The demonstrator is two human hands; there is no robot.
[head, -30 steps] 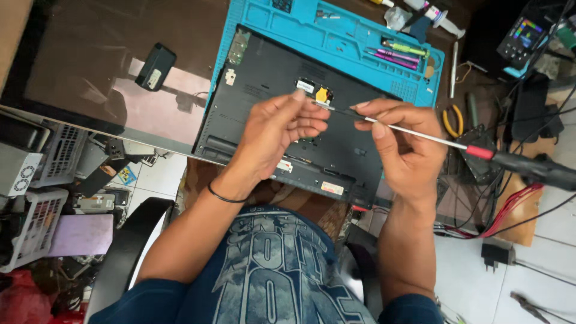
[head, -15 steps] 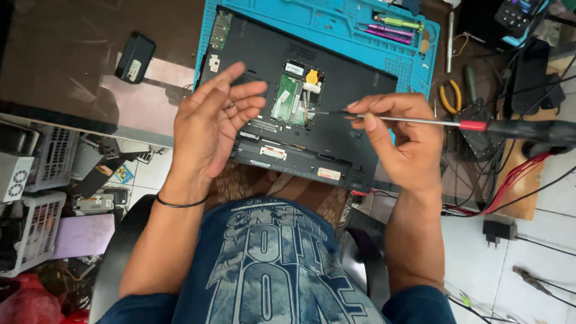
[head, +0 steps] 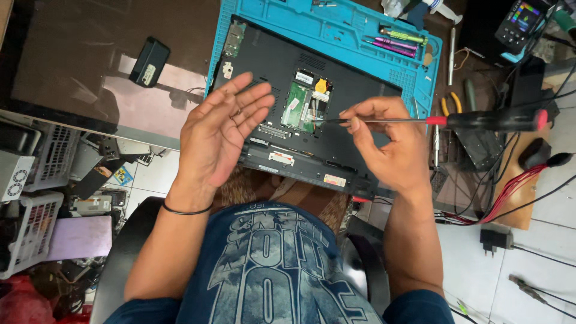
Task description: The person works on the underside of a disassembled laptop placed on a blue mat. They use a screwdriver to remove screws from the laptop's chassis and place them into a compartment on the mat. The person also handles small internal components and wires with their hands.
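Note:
A black laptop [head: 336, 84] lies upside down on a blue work mat [head: 336, 27], with an open bay showing a green circuit board [head: 297, 103]. My right hand [head: 387, 144] holds the metal shaft of a long screwdriver [head: 480, 120] with a black and red handle; its tip rests at the open bay. My left hand [head: 225, 129] hovers palm up over the laptop's left part, fingers spread. I cannot tell if a tiny part lies in the palm.
Several small screwdrivers [head: 399, 41] lie on the mat's far right. A black adapter [head: 149, 61] sits on the dark table [head: 90, 36] at left. Yellow pliers [head: 447, 105], cables [head: 510, 192] and a handheld meter [head: 521, 21] crowd the right side. White baskets [head: 30, 180] stand lower left.
My left hand has lifted off the laptop, moved left and turned palm up, uncovering the open bay. My right hand keeps the screwdriver tip at the bay.

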